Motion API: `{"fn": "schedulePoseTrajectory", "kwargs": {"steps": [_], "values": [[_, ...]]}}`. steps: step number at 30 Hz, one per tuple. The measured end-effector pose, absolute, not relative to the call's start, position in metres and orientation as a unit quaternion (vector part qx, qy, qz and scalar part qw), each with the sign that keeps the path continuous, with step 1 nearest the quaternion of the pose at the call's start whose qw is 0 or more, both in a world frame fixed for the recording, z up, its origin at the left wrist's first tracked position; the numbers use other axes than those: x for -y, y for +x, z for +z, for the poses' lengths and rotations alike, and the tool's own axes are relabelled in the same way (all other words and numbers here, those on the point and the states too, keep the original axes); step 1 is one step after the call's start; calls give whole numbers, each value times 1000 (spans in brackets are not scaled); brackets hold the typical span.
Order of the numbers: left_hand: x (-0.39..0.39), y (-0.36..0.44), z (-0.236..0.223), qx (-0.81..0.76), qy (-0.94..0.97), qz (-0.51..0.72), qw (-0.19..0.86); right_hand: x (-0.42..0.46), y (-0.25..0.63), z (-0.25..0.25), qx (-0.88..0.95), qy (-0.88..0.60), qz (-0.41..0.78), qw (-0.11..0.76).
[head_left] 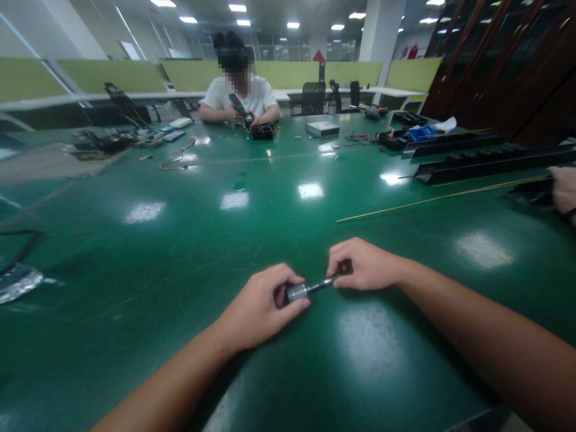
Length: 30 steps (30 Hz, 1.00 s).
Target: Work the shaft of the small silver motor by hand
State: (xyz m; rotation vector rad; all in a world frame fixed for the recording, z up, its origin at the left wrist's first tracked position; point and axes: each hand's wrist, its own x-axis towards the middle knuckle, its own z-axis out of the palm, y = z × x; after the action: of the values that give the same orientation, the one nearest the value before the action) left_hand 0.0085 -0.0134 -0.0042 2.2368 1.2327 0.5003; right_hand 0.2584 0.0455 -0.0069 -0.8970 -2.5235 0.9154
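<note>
Low over the green table (189,264), a silver metal cylinder (297,292) lies between the thumb and fingers of my left hand (263,306). From its right end runs a thin metal shaft (320,284), tilted slightly up to the right. My right hand (366,264) pinches the far end of that shaft, with the fingers curled round a dark end piece. The cylinder's left end is hidden inside my left hand, and I cannot tell what kind of tool or part it is.
Across the table a person in a white shirt (243,93) handles a dark tool over a small black box (262,131). Thin yellowish rods (405,206) and black metal channels (486,165) lie right, near another person's hand (564,189). Cluttered parts (101,141) sit back left.
</note>
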Motion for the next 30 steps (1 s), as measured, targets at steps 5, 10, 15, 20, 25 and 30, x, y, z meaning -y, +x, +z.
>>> {"fn": "schedulePoseTrajectory", "kwargs": {"steps": [5,10,15,20,25,30], "values": [[14,9,-3,-459,825,185,271,-53,266,-6,872,-325,338,141],[14,9,-3,-460,825,189,268,-55,267,-7,866,-322,360,132],[14,9,-3,-463,824,186,269,-54,265,-9,866,-307,372,130],[14,8,-6,-460,825,190,267,-54,265,-10,872,-287,374,131],[13,8,-7,-455,827,197,265,-44,251,-15,879,-275,350,171],[9,6,-3,-407,842,214,281,-30,228,-24,884,-276,286,246]]}}
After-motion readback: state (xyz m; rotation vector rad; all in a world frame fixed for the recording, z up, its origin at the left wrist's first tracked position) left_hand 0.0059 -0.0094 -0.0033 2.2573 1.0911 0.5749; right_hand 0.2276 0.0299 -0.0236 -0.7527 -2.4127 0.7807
